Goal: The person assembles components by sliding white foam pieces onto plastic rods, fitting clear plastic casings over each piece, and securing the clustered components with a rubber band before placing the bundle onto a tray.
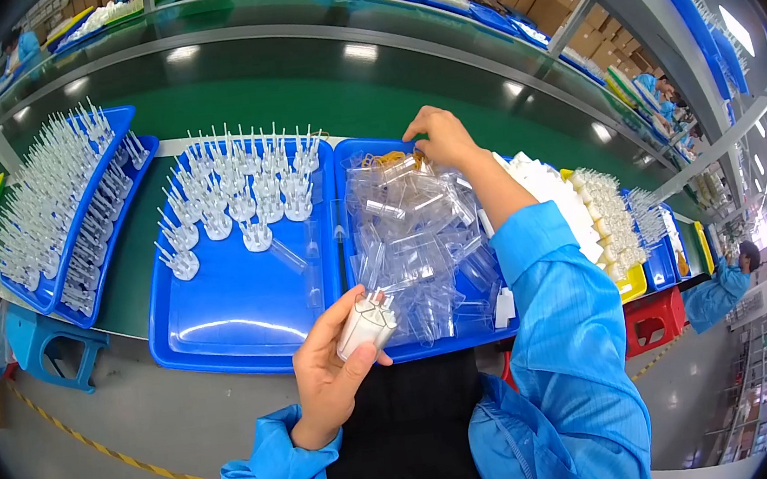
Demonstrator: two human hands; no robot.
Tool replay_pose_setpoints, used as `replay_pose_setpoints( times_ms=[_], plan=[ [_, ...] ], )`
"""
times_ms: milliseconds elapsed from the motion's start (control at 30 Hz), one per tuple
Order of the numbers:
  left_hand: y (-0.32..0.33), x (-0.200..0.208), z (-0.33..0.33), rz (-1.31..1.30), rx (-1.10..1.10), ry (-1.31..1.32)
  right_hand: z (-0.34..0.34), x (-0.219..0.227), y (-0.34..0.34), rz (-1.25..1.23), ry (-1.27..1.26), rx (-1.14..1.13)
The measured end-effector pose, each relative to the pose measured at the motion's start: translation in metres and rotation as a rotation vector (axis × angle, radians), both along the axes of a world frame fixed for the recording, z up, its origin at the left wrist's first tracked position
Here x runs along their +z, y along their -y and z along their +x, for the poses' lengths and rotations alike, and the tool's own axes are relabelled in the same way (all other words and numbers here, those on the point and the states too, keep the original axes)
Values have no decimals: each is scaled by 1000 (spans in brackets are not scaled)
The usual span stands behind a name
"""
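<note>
My left hand (331, 366), near the front edge of the trays, is closed around a white block-like piece (365, 327) with pinkish bits at its top; I cannot tell its exact kind. Out at the far side of a blue tray (353, 271), my right hand (444, 136) has its fingers curled down and drawn together beside a heap of orange-yellow rubber bands (386, 159). Whatever is between those fingertips is too small to make out. Clear plastic sleeves (413, 213) lie piled in the same tray, under and between my hands.
Left of it, a blue tray (224, 326) bears white pronged parts (242, 184) and a few clear tubes. Stacked blue trays (77, 262) of similar parts stand further left. White blocks (552, 198) and a yellow tray (632, 285) lie right. Beyond runs a green conveyor belt (274, 87).
</note>
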State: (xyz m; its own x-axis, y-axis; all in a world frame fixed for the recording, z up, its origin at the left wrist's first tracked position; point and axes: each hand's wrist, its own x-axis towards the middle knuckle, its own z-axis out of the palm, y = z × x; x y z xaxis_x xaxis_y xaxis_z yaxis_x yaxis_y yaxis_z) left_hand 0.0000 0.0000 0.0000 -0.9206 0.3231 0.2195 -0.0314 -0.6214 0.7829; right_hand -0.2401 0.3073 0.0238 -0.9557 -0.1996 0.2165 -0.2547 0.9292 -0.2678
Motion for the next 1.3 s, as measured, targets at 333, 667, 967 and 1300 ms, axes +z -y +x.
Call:
replay_pose_setpoints(
  times_ms=[333, 667, 967, 1300],
  plan=[
    [-7, 4, 0, -68, 14, 8, -8, 22, 3, 475, 215, 64],
    [-6, 6, -1, -101, 67, 20, 6, 50, -31, -256, 333, 250],
    [-12, 11, -6, -114, -25, 13, -75, 5, 63, -239, 192, 84],
    [-3, 6, -9, -152, 58, 27, -110, -27, 122, 64, 298, -215]
  ],
)
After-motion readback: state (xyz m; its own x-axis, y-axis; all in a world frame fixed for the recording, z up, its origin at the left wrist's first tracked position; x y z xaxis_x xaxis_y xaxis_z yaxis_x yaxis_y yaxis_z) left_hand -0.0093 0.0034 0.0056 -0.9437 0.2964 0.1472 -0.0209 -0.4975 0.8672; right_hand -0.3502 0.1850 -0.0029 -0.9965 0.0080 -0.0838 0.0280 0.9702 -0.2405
